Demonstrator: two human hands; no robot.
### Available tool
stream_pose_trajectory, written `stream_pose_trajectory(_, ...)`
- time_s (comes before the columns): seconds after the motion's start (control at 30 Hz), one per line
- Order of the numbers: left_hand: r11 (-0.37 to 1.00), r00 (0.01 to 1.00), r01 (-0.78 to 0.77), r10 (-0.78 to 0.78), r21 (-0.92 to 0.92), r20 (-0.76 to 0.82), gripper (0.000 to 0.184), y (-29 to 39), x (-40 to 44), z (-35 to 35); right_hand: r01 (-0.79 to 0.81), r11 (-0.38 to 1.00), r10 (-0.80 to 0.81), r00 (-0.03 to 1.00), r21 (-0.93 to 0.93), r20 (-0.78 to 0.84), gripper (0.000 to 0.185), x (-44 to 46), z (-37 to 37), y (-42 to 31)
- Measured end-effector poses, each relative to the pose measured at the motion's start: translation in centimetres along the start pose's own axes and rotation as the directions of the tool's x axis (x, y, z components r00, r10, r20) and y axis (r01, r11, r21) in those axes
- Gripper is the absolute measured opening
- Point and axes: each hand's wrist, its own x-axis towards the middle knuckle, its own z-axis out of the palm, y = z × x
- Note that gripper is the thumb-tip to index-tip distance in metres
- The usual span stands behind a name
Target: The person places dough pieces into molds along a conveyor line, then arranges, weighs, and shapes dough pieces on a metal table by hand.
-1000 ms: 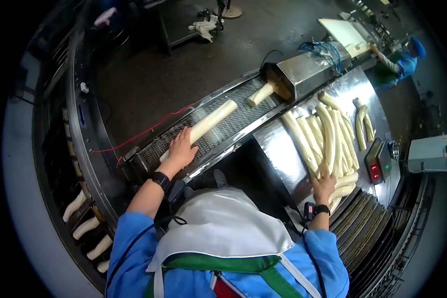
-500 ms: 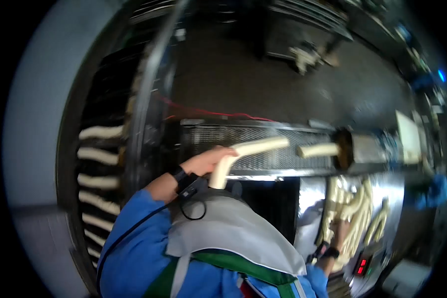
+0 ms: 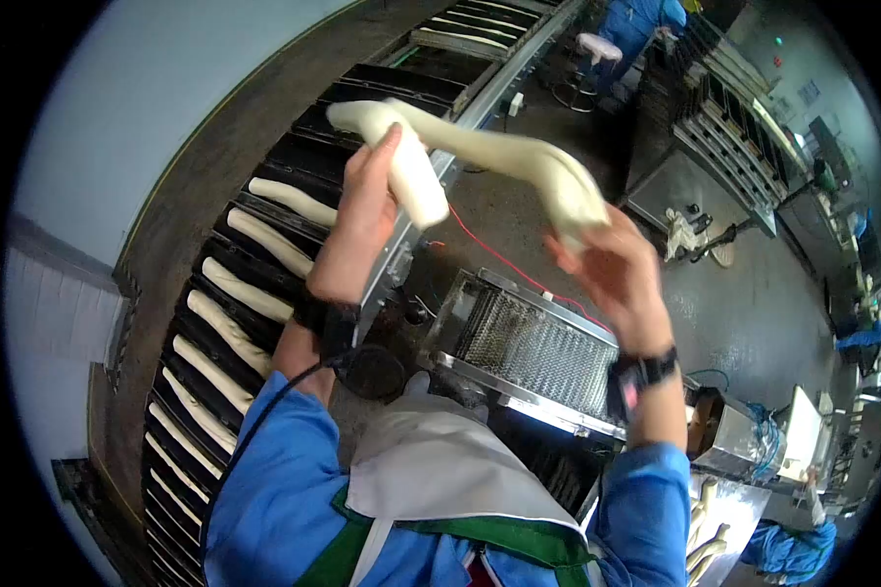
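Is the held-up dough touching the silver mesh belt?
No, the held-up dough is in the air, with floor showing between it and the mesh belt.

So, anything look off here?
Nothing obviously spilled. Slightly untidy: crumpled pale cloth over the bench edge, and a loose red cord trailing along the mesh conveyor's far side. The held dough bends sharply, unlike the straighter strips in the trays, but that's probably just handling.
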Motion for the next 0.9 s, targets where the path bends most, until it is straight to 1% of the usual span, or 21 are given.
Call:
stream_pose_trajectory(0.03, 0.998, 0.999, 0.048, -0.049, -0.045, -0.020, 0.045, -0.2, 1.7, -1.5, 0.007, 1.000, -0.010, 0.992, 0.022, 0.126, 0.060, 3.0, 0.9, 0.9)
stream_pose_trajectory(0.1, 0.992, 0.996, 0.075, -0.071, -0.097, 0.049, 0.047, -1.6, 4.2, -5.6, 0.065, 0.997, -0.068, 0.995, 0.046, 0.077, 0.066, 6.3, 2.0, 2.7)
stream_pose_trajectory(0.13, 0.997, 0.995, 0.075, -0.073, -0.027, 0.060, 0.055, -1.8, 4.4, -6.9, 0.082, 0.994, -0.071, 0.988, -0.076, 0.136, 0.067, 6.7, 1.6, 3.6)
stream_pose_trajectory(0.17, 0.990, 0.989, 0.136, -0.134, 0.028, -0.069, 0.063, -2.1, 4.5, -7.9, 0.086, 0.975, -0.055, 0.986, -0.204, 0.156, 0.069, 6.3, 0.9, 4.4)
stream_pose_trajectory(0.23, 0.984, 0.981, 0.180, -0.179, 0.003, -0.072, 0.067, -2.1, 3.5, -9.6, 0.070, 0.873, -0.018, 0.994, -0.483, 0.111, 0.071, 4.7, -2.2, 6.9)
stream_pose_trajectory(0.27, 0.983, 0.981, 0.184, -0.184, 0.001, -0.069, 0.067, -2.7, 3.3, -10.8, 0.042, 0.695, -0.007, 0.999, -0.718, 0.052, 0.071, 3.1, -4.3, 8.3)
stream_pose_trajectory(0.3, 0.980, 0.979, 0.190, -0.184, 0.055, -0.091, 0.065, -3.8, 3.4, -12.5, -0.001, 0.457, -0.012, 1.000, -0.889, -0.007, 0.072, 1.2, -6.9, 9.8)
stream_pose_trajectory(0.33, 0.975, 0.977, 0.194, -0.182, 0.111, -0.113, 0.064, -4.8, 3.4, -14.1, -0.049, 0.233, 0.003, 0.999, -0.971, -0.050, 0.074, -1.2, -10.6, 11.7)
stream_pose_trajectory(0.4, 0.970, 0.969, 0.219, -0.203, 0.105, -0.139, 0.062, -6.0, 3.6, -16.7, -0.262, -0.160, 0.088, 0.956, -0.952, -0.278, 0.088, -8.0, -16.7, 15.6)
stream_pose_trajectory(0.43, 0.965, 0.960, 0.243, -0.224, 0.098, -0.168, 0.060, -6.4, 3.8, -17.6, -0.279, -0.337, 0.064, 0.946, -0.899, -0.317, 0.081, -11.8, -18.8, 17.5)
stream_pose_trajectory(0.5, 0.959, 0.947, 0.266, -0.241, 0.100, -0.211, 0.055, -6.6, 4.1, -18.3, -0.359, -0.559, -0.021, 0.907, -0.747, -0.420, 0.066, -17.4, -20.6, 20.3)
stream_pose_trajectory(0.57, 0.960, 0.943, 0.268, -0.246, 0.075, -0.223, 0.051, -6.6, 4.5, -18.3, -0.299, -0.608, -0.040, 0.937, -0.735, -0.348, 0.052, -19.0, -20.1, 20.2)
stream_pose_trajectory(0.6, 0.961, 0.945, 0.266, -0.244, 0.074, -0.219, 0.051, -6.7, 4.5, -18.1, -0.246, -0.653, -0.124, 0.968, -0.717, -0.219, 0.038, -19.1, -19.9, 20.3)
stream_pose_trajectory(0.63, 0.962, 0.942, 0.271, -0.256, 0.042, -0.218, 0.050, -6.8, 4.6, -18.1, -0.248, -0.653, -0.129, 0.968, -0.716, -0.217, 0.038, -18.8, -20.0, 19.9)
stream_pose_trajectory(0.7, 0.961, 0.940, 0.275, -0.266, 0.012, -0.211, 0.049, -6.3, 4.6, -17.5, -0.442, -0.566, -0.101, 0.875, -0.696, -0.473, 0.026, -17.5, -20.5, 18.2)
stream_pose_trajectory(0.73, 0.958, 0.939, 0.287, -0.280, 0.010, -0.199, 0.048, -5.7, 4.1, -16.8, -0.463, -0.577, -0.176, 0.875, -0.673, -0.451, 0.011, -16.6, -21.4, 17.3)
stream_pose_trajectory(0.77, 0.954, 0.937, 0.299, -0.292, 0.006, -0.189, 0.047, -5.3, 3.8, -16.4, -0.539, -0.450, -0.355, 0.840, -0.712, -0.411, 0.015, -16.1, -24.6, 17.3)
stream_pose_trajectory(0.8, 0.955, 0.937, 0.295, -0.290, -0.001, -0.192, 0.047, -5.2, 3.5, -16.5, -0.658, -0.232, -0.460, 0.724, -0.717, -0.515, 0.023, -13.9, -25.9, 15.7)
stream_pose_trajectory(0.83, 0.952, 0.938, 0.302, -0.289, 0.046, -0.192, 0.044, -5.1, 3.1, -16.8, -0.626, -0.021, -0.440, 0.706, -0.779, -0.555, 0.026, -11.7, -22.4, 11.1)
stream_pose_trajectory(0.87, 0.947, 0.939, 0.307, -0.285, 0.096, -0.190, 0.042, -4.9, 2.9, -17.0, -0.572, 0.004, -0.494, 0.712, -0.820, -0.498, 0.031, -10.1, -22.9, 8.5)
stream_pose_trajectory(0.9, 0.948, 0.941, 0.302, -0.281, 0.096, -0.189, 0.042, -4.6, 2.8, -17.1, -0.412, 0.147, -0.529, 0.735, -0.899, -0.424, 0.028, -8.4, -22.5, 5.9)
